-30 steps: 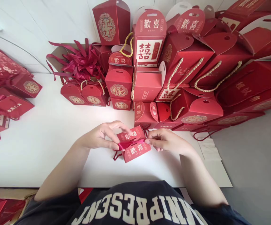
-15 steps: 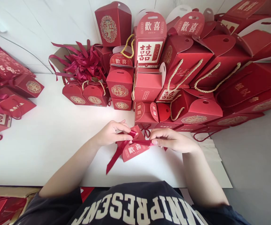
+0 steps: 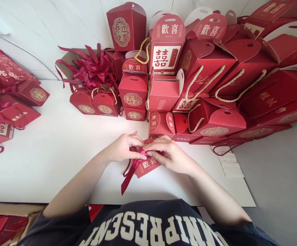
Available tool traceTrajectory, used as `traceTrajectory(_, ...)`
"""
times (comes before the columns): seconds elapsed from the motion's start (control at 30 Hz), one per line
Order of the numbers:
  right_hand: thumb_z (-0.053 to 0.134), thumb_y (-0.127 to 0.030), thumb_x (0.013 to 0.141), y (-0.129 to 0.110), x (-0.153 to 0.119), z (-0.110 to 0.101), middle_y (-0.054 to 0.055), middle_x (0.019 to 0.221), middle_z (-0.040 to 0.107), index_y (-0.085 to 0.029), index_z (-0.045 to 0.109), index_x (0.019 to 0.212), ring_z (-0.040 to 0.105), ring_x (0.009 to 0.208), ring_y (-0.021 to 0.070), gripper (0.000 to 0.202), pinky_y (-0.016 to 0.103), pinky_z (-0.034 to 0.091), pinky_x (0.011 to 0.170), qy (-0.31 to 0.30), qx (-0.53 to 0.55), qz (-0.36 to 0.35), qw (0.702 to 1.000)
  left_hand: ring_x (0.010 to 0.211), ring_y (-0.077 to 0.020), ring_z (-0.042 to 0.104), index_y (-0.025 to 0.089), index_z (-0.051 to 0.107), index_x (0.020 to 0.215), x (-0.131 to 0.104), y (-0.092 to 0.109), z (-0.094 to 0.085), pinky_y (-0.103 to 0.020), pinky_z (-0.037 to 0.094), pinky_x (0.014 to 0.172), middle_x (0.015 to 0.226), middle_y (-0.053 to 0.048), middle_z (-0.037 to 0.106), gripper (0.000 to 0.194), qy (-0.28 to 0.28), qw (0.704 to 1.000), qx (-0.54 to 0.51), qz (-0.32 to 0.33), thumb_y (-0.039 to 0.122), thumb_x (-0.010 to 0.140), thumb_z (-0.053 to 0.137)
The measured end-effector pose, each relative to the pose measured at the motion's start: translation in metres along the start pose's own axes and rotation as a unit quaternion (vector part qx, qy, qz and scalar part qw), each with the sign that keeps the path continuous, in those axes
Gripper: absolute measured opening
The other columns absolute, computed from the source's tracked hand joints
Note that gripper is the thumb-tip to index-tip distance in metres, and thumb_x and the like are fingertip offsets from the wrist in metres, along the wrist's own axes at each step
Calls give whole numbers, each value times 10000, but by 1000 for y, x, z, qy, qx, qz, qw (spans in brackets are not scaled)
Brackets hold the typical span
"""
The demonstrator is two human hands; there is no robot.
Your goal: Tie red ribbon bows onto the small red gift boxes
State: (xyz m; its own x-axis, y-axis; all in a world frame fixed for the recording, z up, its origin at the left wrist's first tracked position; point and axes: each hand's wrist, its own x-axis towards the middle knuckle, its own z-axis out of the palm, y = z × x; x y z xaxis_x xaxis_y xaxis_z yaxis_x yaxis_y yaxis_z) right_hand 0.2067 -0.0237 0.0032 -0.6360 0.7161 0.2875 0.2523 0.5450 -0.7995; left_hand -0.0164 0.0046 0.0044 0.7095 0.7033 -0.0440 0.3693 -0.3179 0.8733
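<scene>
Directly beneath both hands [image 3: 146,152], the small red box [image 3: 150,166].

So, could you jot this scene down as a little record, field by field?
Left hand: pinching the ribbon
Right hand: pinching the ribbon, close beside the left
Small box: red, under both hands
Surface: white table
Ribbon's loose end: pointing toward the person
Behind: stacked red boxes
Back left: ribbon heap

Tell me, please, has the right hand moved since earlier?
Yes: judged against the stacked boxes, the right hand has moved left, toward the left hand.
</scene>
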Motion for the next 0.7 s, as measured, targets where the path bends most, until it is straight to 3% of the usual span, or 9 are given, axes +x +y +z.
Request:
traceTrajectory(0.17, 526, -181, 977, -10, -5, 3, 38, 922, 706, -227, 650, 1186, 633, 874, 190, 247, 368, 365, 822, -19, -131, 3, 991, 802, -142, 661, 164, 730, 780, -1, 1, 2, -463, 201, 1213, 813, 6, 713, 166, 20, 1000, 7, 5, 329, 794, 742)
traceTrajectory(0.27, 542, -194, 967, -13, -8, -1, 18, 884, 681, -231, 607, 1210, 621, 832, 173, 254, 347, 394, 821, -17, -77, 22, 997, 832, -143, 670, 172, 727, 795, -1, 1, 3, -469, 181, 1217, 840, 5, 712, 140, 22, 1000, 7, -1, 305, 829, 702)
traceTrajectory(0.43, 603, -307, 947, -4, -6, 2, 27, 915, 655, -204, 630, 1000, 589, 795, 162, 119, 320, 435, 783, 81, -20, 94, 992, 645, -85, 616, 175, 590, 808, -4, 2, 6, -491, 128, 1228, 716, 72, 650, 187, 25, 999, -24, -28, 306, 811, 723)
traceTrajectory(0.57, 609, -233, 938, 5, -5, 11, 24, 872, 639, -203, 642, 892, 568, 816, 168, 64, 320, 431, 801, 100, -10, 85, 991, 551, -55, 524, 181, 480, 752, -5, 1, 8, -497, 179, 1213, 674, 98, 559, 297, 42, 998, -34, -38, 340, 804, 727)
traceTrajectory(0.7, 575, -247, 958, 7, -7, 10, 36, 867, 634, -204, 637, 889, 558, 769, 168, 102, 332, 436, 778, 107, 4, 82, 991, 594, -75, 549, 178, 481, 732, -4, -2, 6, -513, 180, 1211, 716, 61, 615, 315, 34, 998, -32, -29, 357, 798, 732)
